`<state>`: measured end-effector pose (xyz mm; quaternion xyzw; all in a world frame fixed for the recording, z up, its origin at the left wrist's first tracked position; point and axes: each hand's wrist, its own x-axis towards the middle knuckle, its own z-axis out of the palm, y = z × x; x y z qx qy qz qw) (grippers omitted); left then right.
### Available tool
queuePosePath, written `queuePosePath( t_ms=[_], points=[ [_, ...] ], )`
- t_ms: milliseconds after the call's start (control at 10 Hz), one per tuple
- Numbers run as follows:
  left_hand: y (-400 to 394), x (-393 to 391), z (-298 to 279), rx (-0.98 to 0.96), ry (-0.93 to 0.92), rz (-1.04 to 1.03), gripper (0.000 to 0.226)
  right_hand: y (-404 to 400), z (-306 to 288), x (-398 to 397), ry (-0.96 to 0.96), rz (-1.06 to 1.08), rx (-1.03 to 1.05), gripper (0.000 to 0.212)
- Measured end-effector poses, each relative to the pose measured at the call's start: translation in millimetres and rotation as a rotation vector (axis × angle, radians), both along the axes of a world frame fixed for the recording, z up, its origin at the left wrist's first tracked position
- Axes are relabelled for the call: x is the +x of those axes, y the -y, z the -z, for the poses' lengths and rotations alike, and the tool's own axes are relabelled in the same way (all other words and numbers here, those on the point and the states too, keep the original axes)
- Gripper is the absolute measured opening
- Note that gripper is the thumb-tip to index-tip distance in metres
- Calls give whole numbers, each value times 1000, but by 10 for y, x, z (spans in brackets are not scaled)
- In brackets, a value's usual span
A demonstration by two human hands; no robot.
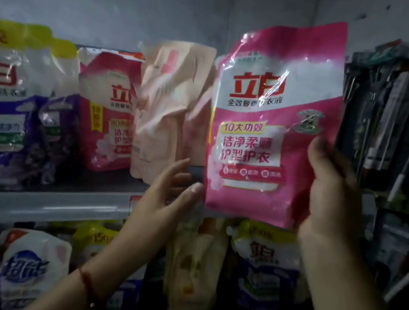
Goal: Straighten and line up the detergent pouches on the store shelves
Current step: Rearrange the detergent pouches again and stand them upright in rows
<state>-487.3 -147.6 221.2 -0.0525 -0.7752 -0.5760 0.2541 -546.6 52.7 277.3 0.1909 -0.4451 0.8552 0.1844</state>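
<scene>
Pink detergent pouch (pixel 271 128) held upright, right hand (pixel 332 196) clamped on its edge, left hand (pixel 166 197) fingers apart.

A detergent pouch (pixel 273 128) is held up in front of the upper shelf (pixel 33 202), at its right end. The right hand (pixel 327 193) is on its right edge and the left hand (pixel 170 189) at its lower left corner. Behind it, to the left, three more pouches stand in a row on that shelf: a crumpled pouch (pixel 167 110), then a smaller pouch (pixel 104 110), then a large pouch (pixel 3 97) at far left. Other pouches (pixel 262 269) sit on the shelf below. Hanging packets (pixel 400 121) fill the rack on the right.
</scene>
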Motion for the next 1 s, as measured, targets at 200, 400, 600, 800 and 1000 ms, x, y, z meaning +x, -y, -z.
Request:
queuePosePath(
  t_ms=[200,400,600,800,1000],
  points=[
    [-364,400,449,506,117,434,137,-85,929,449,323,-397,39,28],
    [-181,930,1487,903,477,294,62,174,1994,930,633,-453,81,48],
    [43,1592,1860,870,529,170,78,344,2432,1540,728,-602,366,57],
    [277,2280,2042,582,497,12,58,617,2780,2061,809,-705,406,65],
    [389,2833,1938,241,478,72,68,1012,3108,2438,1088,-963,148,76]
  ],
)
